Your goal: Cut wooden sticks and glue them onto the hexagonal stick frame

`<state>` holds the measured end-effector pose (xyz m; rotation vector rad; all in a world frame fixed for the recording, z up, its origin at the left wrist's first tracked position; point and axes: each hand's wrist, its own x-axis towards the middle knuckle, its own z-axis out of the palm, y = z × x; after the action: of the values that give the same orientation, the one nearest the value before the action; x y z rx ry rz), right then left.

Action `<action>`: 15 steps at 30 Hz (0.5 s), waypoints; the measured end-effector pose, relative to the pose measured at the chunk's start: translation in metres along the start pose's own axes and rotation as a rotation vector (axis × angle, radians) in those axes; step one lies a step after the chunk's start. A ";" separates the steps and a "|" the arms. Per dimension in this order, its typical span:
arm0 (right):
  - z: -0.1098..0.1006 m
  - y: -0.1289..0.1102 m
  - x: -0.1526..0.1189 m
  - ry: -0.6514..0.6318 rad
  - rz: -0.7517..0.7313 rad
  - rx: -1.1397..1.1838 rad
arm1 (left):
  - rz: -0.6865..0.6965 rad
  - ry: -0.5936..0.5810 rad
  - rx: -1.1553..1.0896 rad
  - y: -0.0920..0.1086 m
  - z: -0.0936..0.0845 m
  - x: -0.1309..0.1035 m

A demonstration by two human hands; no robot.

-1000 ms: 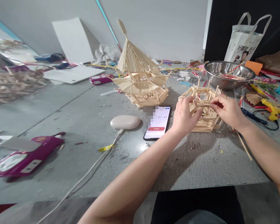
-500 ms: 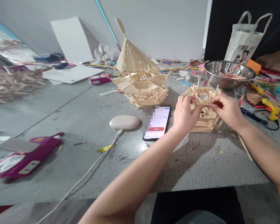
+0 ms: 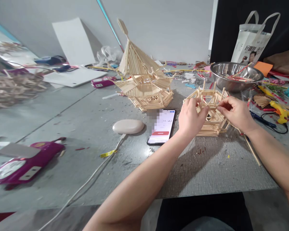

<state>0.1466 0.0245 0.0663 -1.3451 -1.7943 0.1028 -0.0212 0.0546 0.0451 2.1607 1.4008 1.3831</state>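
Observation:
A small wooden-stick frame (image 3: 210, 126) with upright sticks stands on the grey table near its front edge. My left hand (image 3: 192, 116) is at the frame's near left side, thumb and fingers closed on a short wooden stick (image 3: 212, 108) lying across the front uprights. My right hand (image 3: 234, 112) pinches the other end of this stick from the right, with thumb and forefinger together. Part of the frame is hidden behind both hands. To the left, a taller stick pagoda (image 3: 144, 80) with a pointed roof leans slightly.
A phone (image 3: 160, 128) and a pale oval device (image 3: 128, 126) with a cable lie left of my hands. Behind stands a metal bowl (image 3: 237, 77). A yellow glue gun (image 3: 281, 112) lies right, a purple power strip (image 3: 29, 160) far left.
Both hands stay at the stick frame with nearly the same grip. The phone's timer has gone from 42 to 43 seconds, and the view has shifted slightly.

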 end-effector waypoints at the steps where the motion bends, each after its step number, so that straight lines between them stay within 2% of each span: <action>1: 0.000 0.000 0.000 -0.004 0.001 0.006 | -0.001 -0.002 0.004 0.000 0.000 0.000; 10: 0.003 0.001 0.001 -0.005 0.015 0.004 | 0.014 0.026 0.003 -0.001 0.002 0.000; 15: 0.004 0.000 0.001 -0.002 0.008 -0.016 | -0.020 -0.009 -0.003 0.002 0.000 0.000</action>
<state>0.1438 0.0270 0.0643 -1.3641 -1.7951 0.0952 -0.0204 0.0539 0.0461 2.1423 1.4124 1.3660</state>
